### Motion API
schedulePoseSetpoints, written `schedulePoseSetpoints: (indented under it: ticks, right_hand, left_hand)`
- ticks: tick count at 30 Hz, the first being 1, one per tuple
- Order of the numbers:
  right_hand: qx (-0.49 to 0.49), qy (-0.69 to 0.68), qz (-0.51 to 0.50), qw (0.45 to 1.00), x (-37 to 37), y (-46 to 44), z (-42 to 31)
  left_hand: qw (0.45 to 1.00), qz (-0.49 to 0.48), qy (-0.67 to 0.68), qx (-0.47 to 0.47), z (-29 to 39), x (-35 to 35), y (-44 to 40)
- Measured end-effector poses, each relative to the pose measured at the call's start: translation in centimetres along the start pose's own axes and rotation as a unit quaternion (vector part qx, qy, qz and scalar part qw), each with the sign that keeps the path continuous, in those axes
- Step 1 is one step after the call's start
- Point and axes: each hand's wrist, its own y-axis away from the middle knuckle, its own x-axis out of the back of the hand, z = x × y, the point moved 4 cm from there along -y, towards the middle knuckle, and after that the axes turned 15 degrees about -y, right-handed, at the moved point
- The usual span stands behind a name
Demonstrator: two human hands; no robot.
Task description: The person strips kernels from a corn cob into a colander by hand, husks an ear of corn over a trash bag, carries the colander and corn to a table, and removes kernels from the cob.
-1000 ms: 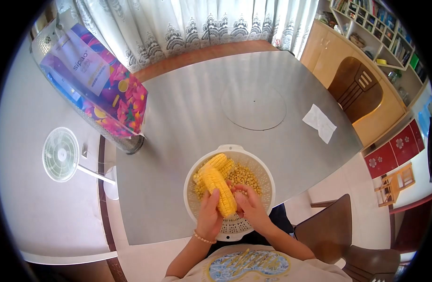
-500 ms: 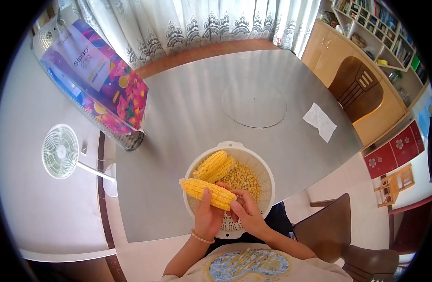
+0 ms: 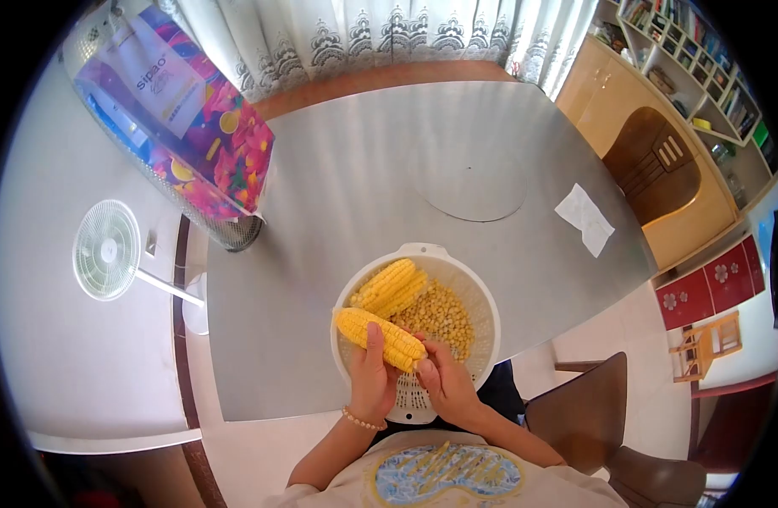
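Observation:
Over the near side of a white colander [image 3: 488, 306], my left hand [image 3: 373, 378] is closed around a yellow corn cob [image 3: 379, 336], its thumb lying along the top. My right hand [image 3: 447, 383] is closed at the cob's lower right end, thumb and fingers pressed against it. The fingertips underneath are partly hidden. Inside the colander, more corn cobs [image 3: 389, 288] lie at the upper left. Loose corn kernels [image 3: 440, 317] are heaped to their right.
The colander stands at the near edge of a grey table [image 3: 338, 186]. A crumpled white tissue [image 3: 584, 220] lies at the right. A colourful printed bag [image 3: 182, 110] stands at the left, near a white fan [image 3: 108, 250]. Brown chairs [image 3: 579, 415] are at the near right.
The cob has tilted slightly more steeply, its upper left end shifting right and up. Both hands keep hold of it. The camera view has shifted a little.

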Motion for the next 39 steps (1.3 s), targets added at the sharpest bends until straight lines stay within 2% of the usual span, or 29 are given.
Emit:
schedulePoseSetpoints:
  ticks: [3,5,6,8,9,11,14,16,18,20,22,24,27,28,30,32,36,39]
  right_hand:
    - [-0.054,0.005,0.013,0.998,0.3,0.0,0.3]
    - [-0.17,-0.196,0.037,0.965,0.6,-0.1,1.9]
    - [-0.171,-0.195,0.034,0.965,0.6,-0.2,1.6]
    - [-0.151,-0.306,0.064,0.938,0.8,-0.4,0.3]
    - [-0.15,-0.306,0.064,0.938,0.7,-0.4,0.5]
    - [-0.092,-0.084,0.027,0.992,0.4,-0.6,0.6]
    - [-0.08,-0.044,0.009,0.996,0.5,-0.8,0.2]
    - [-0.102,-0.057,-0.017,0.993,0.5,-0.7,0.1]
    - [-0.124,-0.071,-0.043,0.989,0.6,-0.6,-0.3]
    - [-0.209,-0.179,-0.071,0.959,0.5,-0.4,-0.5]
    - [-0.207,-0.204,-0.069,0.954,0.3,-0.3,-0.6]
    - [-0.204,-0.228,-0.065,0.95,0.4,-0.2,-0.3]
    - [-0.186,-0.257,-0.036,0.948,0.9,-0.3,0.7]
    - [-0.165,-0.268,0.001,0.949,1.0,-0.5,0.6]
    - [-0.143,-0.278,0.039,0.949,1.1,-0.6,0.8]
    - [-0.1,-0.102,-0.001,0.99,0.8,-0.5,0.7]
    - [-0.112,-0.005,-0.025,0.993,0.3,-0.4,-0.5]
    - [-0.079,0.061,-0.049,0.994,0.3,-0.4,-0.8]
  left_hand:
    - [1.0,-0.002,0.007,0.024,-0.3,0.2,-0.2]
    - [1.0,0.013,-0.008,0.016,-0.5,0.3,-0.2]
    - [0.999,0.023,-0.026,0.012,-0.6,0.3,-0.2]
    - [0.999,0.035,-0.012,0.011,-0.6,0.1,-0.2]
    - [0.999,0.044,-0.001,0.011,-0.5,0.1,-0.3]
    - [0.998,0.053,-0.041,0.01,-0.7,0.3,-0.3]
    - [0.994,0.049,-0.099,0.005,-0.5,0.6,-0.3]
    - [0.993,0.038,-0.115,0.0,-0.4,0.5,-0.2]
    - [0.985,0.074,-0.141,-0.07,0.4,0.5,-0.2]
    - [0.978,0.082,-0.17,-0.093,0.1,0.8,-0.4]
    - [0.969,0.088,-0.2,-0.114,0.1,1.2,-0.5]
    - [0.984,0.058,-0.156,-0.069,-0.2,1.6,-0.7]
    - [0.984,0.03,-0.173,-0.044,-0.1,1.5,-0.8]
    - [0.983,0.03,-0.173,-0.044,-0.1,1.2,-0.6]
    - [0.963,0.1,-0.219,-0.125,0.3,0.8,-0.2]
    - [0.961,0.109,-0.224,-0.124,0.2,0.7,-0.1]
    - [0.953,0.111,-0.253,-0.127,0.3,0.6,-0.1]
    - [0.95,0.125,-0.26,-0.117,0.4,0.6,0.1]
